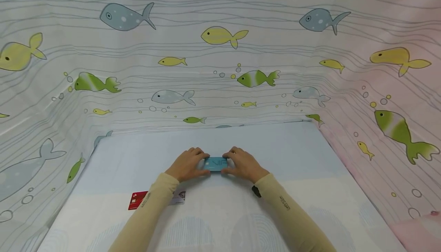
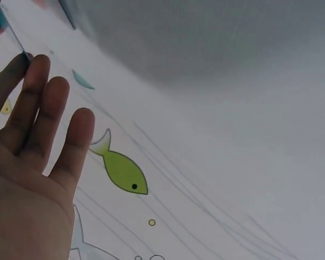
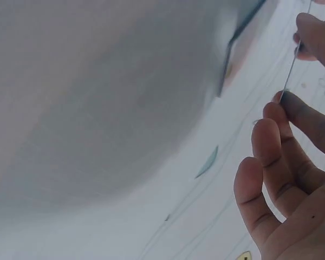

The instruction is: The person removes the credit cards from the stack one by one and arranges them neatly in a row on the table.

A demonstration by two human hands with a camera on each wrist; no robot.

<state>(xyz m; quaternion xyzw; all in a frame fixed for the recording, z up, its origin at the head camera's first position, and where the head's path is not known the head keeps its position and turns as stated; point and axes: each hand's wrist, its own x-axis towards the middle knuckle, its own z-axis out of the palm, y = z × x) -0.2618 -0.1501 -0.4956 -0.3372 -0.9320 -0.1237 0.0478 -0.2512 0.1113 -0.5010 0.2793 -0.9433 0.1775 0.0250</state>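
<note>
A teal card (image 1: 216, 163) with "VIP"-like lettering is held between both hands above the table, in the middle of the head view. My left hand (image 1: 190, 165) pinches its left end between thumb and fingers. At the opposite end, my right hand (image 1: 244, 165) pinches it the same way. From the wrists, the card (image 3: 290, 70) appears as a thin edge at the fingertips; the other fingers of the left hand (image 2: 40, 157) extend beside it. Beneath my left forearm lie a red card (image 1: 137, 199) and a pale card (image 1: 179, 197), both partly covered by the sleeve.
The table (image 1: 275, 148) has a pale blue and white cover with faint round patterns. A fish-print curtain (image 1: 213, 64) surrounds it at the back and on both sides. A small black object (image 1: 256, 191) sits at my right wrist.
</note>
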